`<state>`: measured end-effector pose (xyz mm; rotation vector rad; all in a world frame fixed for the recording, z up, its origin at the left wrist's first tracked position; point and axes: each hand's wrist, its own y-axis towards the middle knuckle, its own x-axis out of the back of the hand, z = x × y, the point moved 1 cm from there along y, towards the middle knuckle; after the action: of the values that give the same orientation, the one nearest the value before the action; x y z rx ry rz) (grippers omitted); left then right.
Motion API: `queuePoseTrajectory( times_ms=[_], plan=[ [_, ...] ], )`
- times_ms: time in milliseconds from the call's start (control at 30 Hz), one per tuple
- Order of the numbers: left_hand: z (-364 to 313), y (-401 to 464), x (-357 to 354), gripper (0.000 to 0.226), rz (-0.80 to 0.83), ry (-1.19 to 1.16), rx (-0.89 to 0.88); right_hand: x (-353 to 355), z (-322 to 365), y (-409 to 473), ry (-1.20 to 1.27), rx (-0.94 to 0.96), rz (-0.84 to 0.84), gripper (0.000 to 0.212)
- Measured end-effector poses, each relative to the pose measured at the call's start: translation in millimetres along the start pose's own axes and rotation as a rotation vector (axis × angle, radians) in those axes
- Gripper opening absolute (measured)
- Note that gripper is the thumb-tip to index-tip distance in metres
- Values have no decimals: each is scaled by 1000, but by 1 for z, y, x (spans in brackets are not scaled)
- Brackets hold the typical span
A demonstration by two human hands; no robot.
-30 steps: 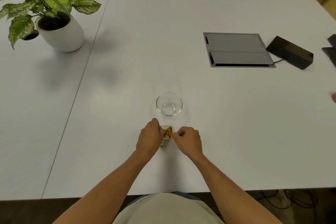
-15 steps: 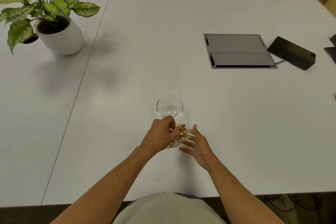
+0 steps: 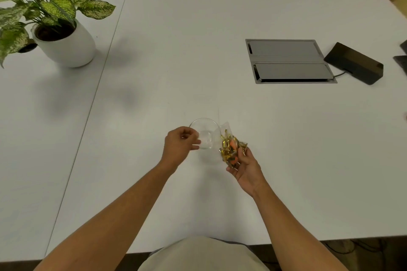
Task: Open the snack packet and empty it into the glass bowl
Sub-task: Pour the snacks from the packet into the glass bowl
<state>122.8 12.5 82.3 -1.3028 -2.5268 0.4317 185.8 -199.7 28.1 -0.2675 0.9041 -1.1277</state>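
Observation:
A small clear glass bowl (image 3: 206, 125) stands on the white table (image 3: 286, 160) in front of me, and it looks empty. My left hand (image 3: 179, 146) is at the bowl's near left rim, fingers curled onto the glass. My right hand (image 3: 246, 169) holds the snack packet (image 3: 231, 149), a clear bag of gold and orange wrapped sweets, just right of the bowl and raised off the table. The packet's clear top end (image 3: 225, 128) tilts toward the bowl's right rim. I cannot tell whether the packet is torn open.
A potted plant in a white pot (image 3: 68, 50) stands at the far left. A grey cable hatch (image 3: 288, 61) is set into the table at the right, with a black device (image 3: 354, 62) beside it. A seam (image 3: 97, 86) divides the two tabletops.
Both hands were pulling at the packet near the table. My right hand now holds it alone, lifted beside the bowl, and my left hand has moved to the bowl's rim.

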Motion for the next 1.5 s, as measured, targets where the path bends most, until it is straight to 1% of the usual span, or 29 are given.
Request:
queuePoseTrajectory(
  times_ms=[67, 100, 167, 233, 333, 433, 633, 733, 800, 967, 1167, 1233, 1267, 1367, 1433, 1500],
  plan=[
    [13, 12, 5, 5, -106, 30, 59, -3, 9, 7, -120, 36, -43, 30],
    [19, 18, 7, 6, -132, 77, 95, -5, 14, 10, -183, 51, -75, 27],
    [30, 27, 7, 30, -129, 184, 174, -11, 21, 18, -287, 80, -149, 26],
    [34, 33, 5, 49, -113, 208, 215, -17, 27, 26, -368, 111, -211, 27],
    [36, 37, 0, 57, -102, 188, 227, -26, 33, 33, -491, 172, -253, 28],
    [37, 41, -4, 56, -105, 193, 224, -35, 38, 36, -668, 249, -228, 35],
    [40, 43, -8, 42, -130, 176, 192, -54, 45, 40, -963, 379, -211, 35],
    [41, 43, -8, 38, -134, 165, 176, -64, 47, 41, -1080, 429, -161, 35],
    [42, 43, -8, 39, -135, 154, 177, -69, 47, 41, -1165, 461, -121, 36],
    [43, 45, -8, 40, -111, 164, 169, -82, 56, 36, -1324, 534, -87, 36],
    [41, 44, -8, 42, -111, 155, 169, -94, 63, 33, -1393, 486, -91, 30],
    [41, 43, -8, 41, -98, 155, 168, -96, 64, 31, -1435, 525, -102, 25],
    [41, 43, -7, 40, -91, 151, 168, -96, 65, 29, -1438, 554, -117, 26],
    [42, 43, -6, 41, -87, 144, 159, -97, 66, 27, -1411, 598, -149, 32],
    [43, 43, -7, 43, -84, 147, 157, -96, 66, 25, -1403, 595, -159, 32],
    [41, 43, -7, 47, -77, 143, 168, -94, 68, 24, -1344, 594, -182, 31]
  ],
)
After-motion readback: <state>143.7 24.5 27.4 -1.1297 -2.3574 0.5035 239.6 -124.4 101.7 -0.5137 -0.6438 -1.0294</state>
